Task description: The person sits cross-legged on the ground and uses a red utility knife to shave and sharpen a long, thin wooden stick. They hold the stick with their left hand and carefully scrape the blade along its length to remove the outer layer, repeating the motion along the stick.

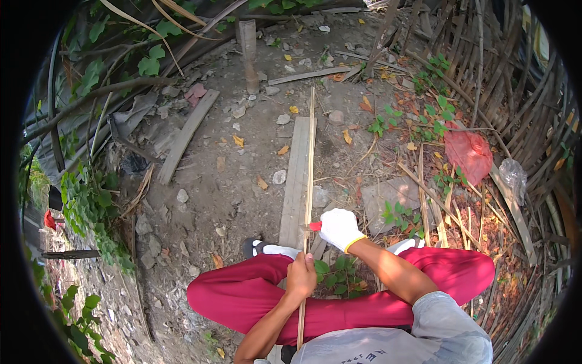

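Observation:
A long, thin strip of pale wood or bamboo [310, 151] runs from my lap out over the ground ahead. My bare left hand [301, 276] is closed around its near part, thumb on top. Just beyond, my right hand [341, 230], in a white knit glove with a yellow cuff, grips a small red-handled tool [314, 226]. The tool's tip meets the strip from the right; its exact kind is too small to make out. Beneath and beside the strip lies a grey wooden board [293, 182], flat on the dirt between my feet.
Another plank [189, 136] lies to the left, and a short post [248, 57] stands at the far side. On the right are a red plastic bag [468, 153], a flat slab [391, 203], loose sticks [439, 206] and a stick fence [485, 67]. Leafy vines [91, 206] border the left.

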{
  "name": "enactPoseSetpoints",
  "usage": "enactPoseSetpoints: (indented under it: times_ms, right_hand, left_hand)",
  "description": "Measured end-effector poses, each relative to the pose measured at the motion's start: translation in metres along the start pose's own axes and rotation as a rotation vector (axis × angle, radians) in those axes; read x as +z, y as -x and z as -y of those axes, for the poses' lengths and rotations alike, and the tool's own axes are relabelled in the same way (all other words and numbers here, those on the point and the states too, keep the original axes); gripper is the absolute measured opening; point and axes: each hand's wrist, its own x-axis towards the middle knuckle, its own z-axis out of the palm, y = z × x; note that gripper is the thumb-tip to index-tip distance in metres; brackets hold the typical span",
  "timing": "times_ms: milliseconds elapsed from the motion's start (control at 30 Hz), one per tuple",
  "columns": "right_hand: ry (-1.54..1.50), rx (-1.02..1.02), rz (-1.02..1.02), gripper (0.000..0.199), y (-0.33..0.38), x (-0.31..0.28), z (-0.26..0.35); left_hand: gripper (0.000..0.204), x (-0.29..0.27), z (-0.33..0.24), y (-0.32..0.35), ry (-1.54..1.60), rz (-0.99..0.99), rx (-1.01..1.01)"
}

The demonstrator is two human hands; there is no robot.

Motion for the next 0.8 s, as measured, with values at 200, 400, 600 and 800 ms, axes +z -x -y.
enactPoseSetpoints:
  times_ms: [200,400,600,800]
  right_hand:
    - [-0.044,0.168,-0.029,0.025,-0.027,-0.005,-0.016]
    - [-0.004,0.285,-0.151,0.025,-0.063,-0.014,-0.079]
    - [0.050,0.274,-0.042,0.027,-0.080,-0.042,-0.081]
    - [0.083,0.439,-0.206,0.024,-0.109,-0.019,-0.170]
  left_hand:
    - [0.033,0.000,0.000,0.012,0.041,0.056,-0.030]
    - [0.034,-0.004,-0.006,0.047,0.094,0.161,0.075]
    - [0.030,-0.046,-0.001,0.099,0.121,0.283,-0.085]
    - [0.034,-0.076,0.057,0.209,-0.045,0.374,-0.167]
